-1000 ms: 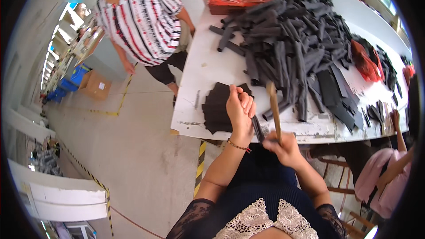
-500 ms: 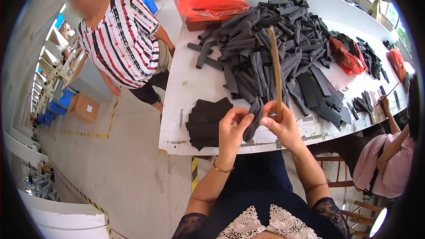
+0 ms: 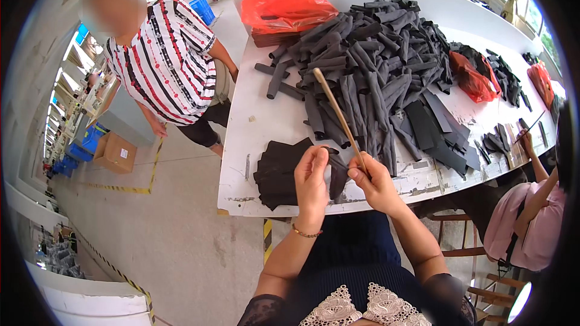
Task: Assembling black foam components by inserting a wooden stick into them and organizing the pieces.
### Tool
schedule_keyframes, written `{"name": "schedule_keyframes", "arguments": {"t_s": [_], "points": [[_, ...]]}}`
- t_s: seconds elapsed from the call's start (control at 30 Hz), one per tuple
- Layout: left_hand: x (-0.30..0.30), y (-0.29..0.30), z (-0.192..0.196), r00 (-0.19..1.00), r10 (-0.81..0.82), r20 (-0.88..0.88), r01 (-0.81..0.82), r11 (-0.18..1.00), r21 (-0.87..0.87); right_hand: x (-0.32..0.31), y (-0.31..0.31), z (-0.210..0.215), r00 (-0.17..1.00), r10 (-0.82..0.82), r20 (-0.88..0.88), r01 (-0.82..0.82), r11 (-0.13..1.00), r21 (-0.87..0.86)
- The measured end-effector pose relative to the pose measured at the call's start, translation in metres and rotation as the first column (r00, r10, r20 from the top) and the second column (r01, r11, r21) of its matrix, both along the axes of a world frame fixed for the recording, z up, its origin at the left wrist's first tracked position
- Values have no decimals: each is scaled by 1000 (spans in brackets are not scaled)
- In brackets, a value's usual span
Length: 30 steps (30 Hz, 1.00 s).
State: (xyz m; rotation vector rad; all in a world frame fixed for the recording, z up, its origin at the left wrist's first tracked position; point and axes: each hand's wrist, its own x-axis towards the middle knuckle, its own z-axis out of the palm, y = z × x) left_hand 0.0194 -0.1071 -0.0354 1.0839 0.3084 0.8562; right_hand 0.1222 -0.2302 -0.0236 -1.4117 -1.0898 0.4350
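My right hand [image 3: 377, 185] is closed around the lower end of a thin wooden stick [image 3: 336, 108]. The stick leans up and to the left, over the front of a big heap of dark grey fabric tubes [image 3: 362, 54]. My left hand [image 3: 312, 182] is closed on a dark fabric piece [image 3: 338, 176], which hangs between my two hands above the table's near edge. My fingers hide part of that piece, so its full shape does not show. Just left of it lies a fanned stack of flat black pieces [image 3: 275, 175] on the white table [image 3: 241, 133].
Red plastic bags [image 3: 287, 3] sit at the table's back left and right [image 3: 474, 78]. Flat dark strips [image 3: 438, 130] lie right of the heap. A person in a striped shirt [image 3: 163, 60] stands at the left; another in pink [image 3: 522, 223] sits at the right, near wooden stools.
The stick has swung from nearly upright to a leftward lean. The fabric piece has shifted and spread between my hands, and my left hand has turned. The standing person has moved slightly.
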Motion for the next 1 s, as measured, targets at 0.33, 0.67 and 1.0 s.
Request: {"name": "schedule_keyframes", "arguments": {"t_s": [0.33, 0.67, 1.0], "points": [[-23, -35, -34, 893, -338, -298, 348, 937, -22, 75, 70, 52, 957, -269, -109, 275, 960, 48], [-7, 140, -9, 722, 343, -600, 543, 256, 800, 114, 22, 53, 910, -237, 340, 284, 954, -94], [-17, 141, 1, 868, 207, -451, 324, 452, 831, 71, -84, 9, 931, -40, 363, 186, 907, -377]]}}
